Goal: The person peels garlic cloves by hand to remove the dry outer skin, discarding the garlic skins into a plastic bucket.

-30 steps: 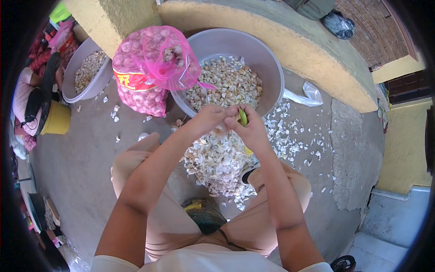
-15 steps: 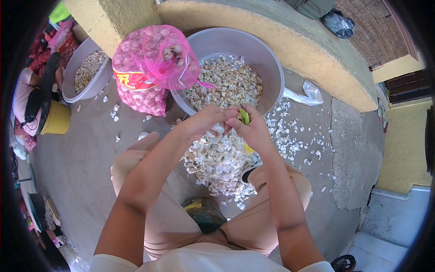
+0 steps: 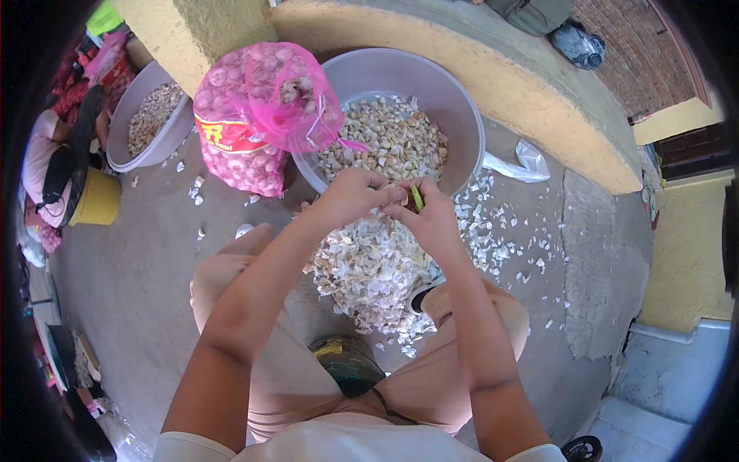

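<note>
My left hand (image 3: 356, 196) is closed in a pinch on a small garlic clove (image 3: 397, 194), mostly covered by the fingers. My right hand (image 3: 433, 219) meets it fingertip to fingertip and grips a small knife with a yellow-green handle (image 3: 417, 198); its blade cannot be made out. Both hands are above the near rim of a large grey tub (image 3: 468, 115) holding many garlic cloves (image 3: 385, 138). Below them, a heap of papery garlic skins (image 3: 369, 269) lies on the floor between my feet.
A pink mesh sack of garlic bulbs (image 3: 242, 165) leans by the tub's left side. Loose skins (image 3: 493, 231) are scattered to the right, near a plastic bag (image 3: 531, 163). At far left, another person (image 3: 46, 165) sits by a yellow bucket (image 3: 100, 196) and second tub (image 3: 158, 150).
A white piece that was under my left hand is no longer seen there. The knife handle has turned slightly, and my fingers have shifted a little while staying together.
</note>
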The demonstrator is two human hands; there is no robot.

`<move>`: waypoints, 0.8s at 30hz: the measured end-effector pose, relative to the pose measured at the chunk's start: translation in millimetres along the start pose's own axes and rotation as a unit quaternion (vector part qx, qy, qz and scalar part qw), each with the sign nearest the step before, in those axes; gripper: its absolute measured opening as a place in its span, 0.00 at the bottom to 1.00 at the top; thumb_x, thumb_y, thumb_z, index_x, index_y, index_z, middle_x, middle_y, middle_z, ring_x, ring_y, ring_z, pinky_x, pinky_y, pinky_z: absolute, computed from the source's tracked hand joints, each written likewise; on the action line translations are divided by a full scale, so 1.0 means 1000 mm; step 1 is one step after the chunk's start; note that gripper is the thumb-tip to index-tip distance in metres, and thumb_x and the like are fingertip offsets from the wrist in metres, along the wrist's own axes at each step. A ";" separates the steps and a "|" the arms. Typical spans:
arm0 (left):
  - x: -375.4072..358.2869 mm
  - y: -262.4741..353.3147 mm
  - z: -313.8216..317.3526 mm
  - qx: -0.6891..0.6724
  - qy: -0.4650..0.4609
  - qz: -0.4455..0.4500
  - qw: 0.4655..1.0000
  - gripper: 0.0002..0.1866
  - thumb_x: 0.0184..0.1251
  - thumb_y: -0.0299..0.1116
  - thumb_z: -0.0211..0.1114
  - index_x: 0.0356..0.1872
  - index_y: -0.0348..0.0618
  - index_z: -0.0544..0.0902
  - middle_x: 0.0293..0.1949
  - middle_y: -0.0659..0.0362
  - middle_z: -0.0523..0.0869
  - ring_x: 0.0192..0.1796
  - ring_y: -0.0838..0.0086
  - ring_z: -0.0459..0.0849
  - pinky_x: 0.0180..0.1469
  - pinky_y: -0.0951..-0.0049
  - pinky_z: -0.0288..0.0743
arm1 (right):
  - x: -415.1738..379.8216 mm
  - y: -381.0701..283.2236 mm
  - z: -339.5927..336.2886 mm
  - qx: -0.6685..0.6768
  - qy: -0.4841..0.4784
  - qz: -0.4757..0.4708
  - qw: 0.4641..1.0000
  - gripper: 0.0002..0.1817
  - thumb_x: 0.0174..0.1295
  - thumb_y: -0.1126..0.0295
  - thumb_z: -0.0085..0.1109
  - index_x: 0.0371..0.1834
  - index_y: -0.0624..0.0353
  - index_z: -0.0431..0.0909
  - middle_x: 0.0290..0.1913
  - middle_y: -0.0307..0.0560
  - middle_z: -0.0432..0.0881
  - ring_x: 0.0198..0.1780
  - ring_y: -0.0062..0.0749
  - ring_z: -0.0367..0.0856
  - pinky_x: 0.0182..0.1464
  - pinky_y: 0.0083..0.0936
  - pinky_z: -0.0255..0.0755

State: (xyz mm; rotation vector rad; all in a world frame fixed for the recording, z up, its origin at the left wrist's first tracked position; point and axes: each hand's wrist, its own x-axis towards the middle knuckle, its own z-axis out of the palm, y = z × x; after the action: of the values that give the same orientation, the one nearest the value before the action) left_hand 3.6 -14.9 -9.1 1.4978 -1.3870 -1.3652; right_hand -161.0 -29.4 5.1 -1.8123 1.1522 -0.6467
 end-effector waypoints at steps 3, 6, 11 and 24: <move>-0.003 0.001 0.001 0.153 0.044 0.025 0.987 0.24 0.50 0.50 0.64 0.21 0.33 0.80 0.14 0.55 0.75 0.19 0.76 0.75 0.24 0.71 0.67 | 0.000 0.003 0.003 -0.071 0.006 -0.005 0.997 0.23 0.40 0.63 0.69 0.35 0.63 0.69 0.26 0.52 0.77 0.29 0.40 0.78 0.33 0.29 0.69; -0.006 0.006 -0.001 0.123 0.032 0.009 0.992 0.23 0.51 0.50 0.63 0.23 0.34 0.80 0.17 0.55 0.77 0.21 0.77 0.75 0.24 0.72 0.68 | 0.000 0.002 0.003 -0.072 0.000 0.004 0.997 0.24 0.40 0.61 0.70 0.35 0.63 0.70 0.25 0.51 0.77 0.28 0.36 0.77 0.31 0.28 0.69; -0.006 0.006 -0.004 -0.254 -0.033 -0.096 0.962 0.19 0.56 0.46 0.60 0.34 0.37 0.80 0.27 0.58 0.79 0.24 0.78 0.76 0.24 0.79 0.68 | -0.002 -0.006 -0.002 0.001 -0.017 0.046 0.999 0.26 0.40 0.59 0.70 0.37 0.62 0.70 0.24 0.44 0.75 0.26 0.26 0.73 0.29 0.24 0.67; -0.006 0.006 -0.020 -0.261 0.020 -0.098 0.960 0.13 0.58 0.43 0.60 0.30 0.42 0.77 0.26 0.64 0.78 0.24 0.83 0.75 0.22 0.82 0.68 | -0.001 0.002 -0.002 0.228 -0.074 0.134 0.962 0.16 0.56 0.71 0.54 0.47 0.62 0.71 0.27 0.43 0.79 0.13 0.12 0.60 0.15 0.12 0.55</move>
State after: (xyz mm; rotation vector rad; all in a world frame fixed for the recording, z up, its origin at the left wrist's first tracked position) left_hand 21.5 -13.7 2.5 1.3118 -0.7753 -1.6512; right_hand -164.0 -29.9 4.3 -1.2665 1.0235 -0.5508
